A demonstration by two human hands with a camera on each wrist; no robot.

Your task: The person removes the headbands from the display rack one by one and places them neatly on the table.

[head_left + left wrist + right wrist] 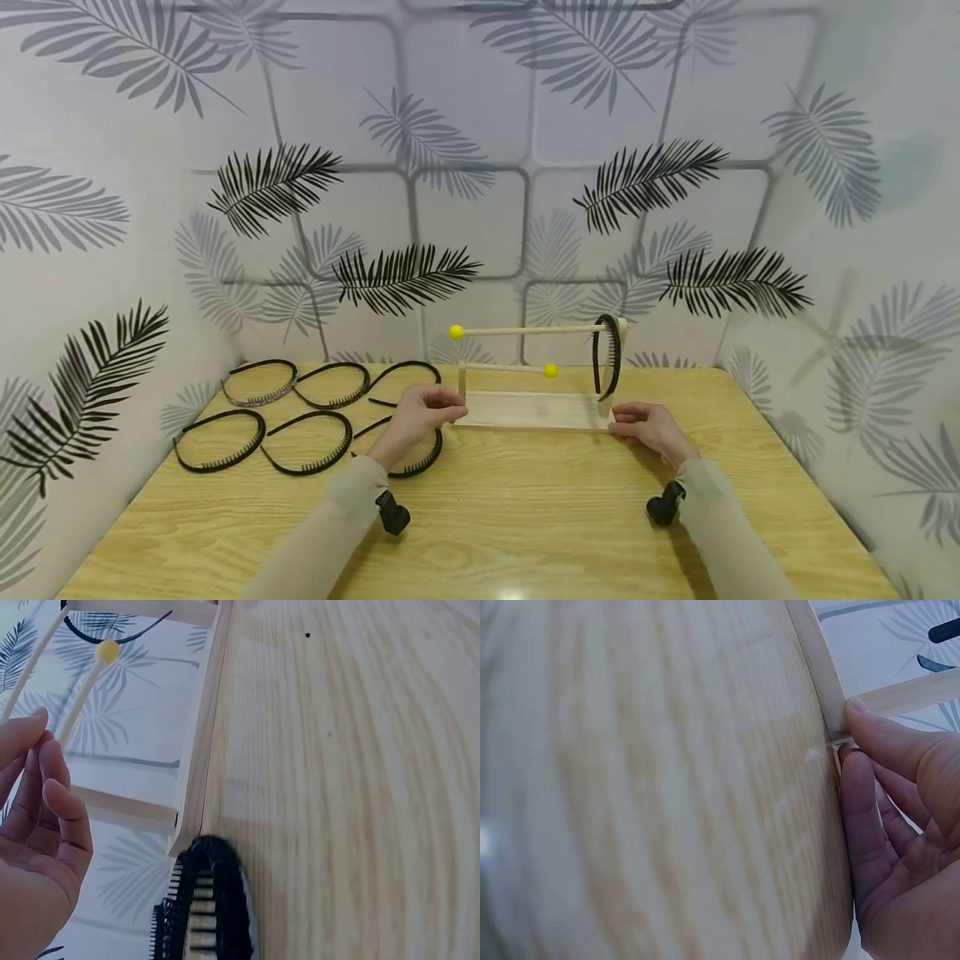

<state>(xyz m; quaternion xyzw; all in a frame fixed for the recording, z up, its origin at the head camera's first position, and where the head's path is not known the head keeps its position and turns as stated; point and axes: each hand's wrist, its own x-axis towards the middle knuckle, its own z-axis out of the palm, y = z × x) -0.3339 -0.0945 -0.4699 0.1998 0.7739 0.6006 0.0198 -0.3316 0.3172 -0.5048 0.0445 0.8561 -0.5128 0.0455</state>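
A pale wooden rack (532, 410) with two rods stands on the table; its rods end in yellow balls (456, 332). A black toothed headband (617, 358) hangs on the upper rod, at the right upright. My left hand (422, 418) is at the rack's left end. In the left wrist view its fingers (56, 761) are loosely bent with nothing seen between them. My right hand (654, 428) pinches the base's right corner, the thumb (889, 739) on the wood and the other fingers bent below it. Below my left forearm lies another toothed headband (431, 458).
Several more black headbands (306, 473) lie in two rows on the left of the wooden table (540, 508). A patterned wall (472, 225) rises behind the table's far edge. Each wrist carries a small black camera (393, 512).
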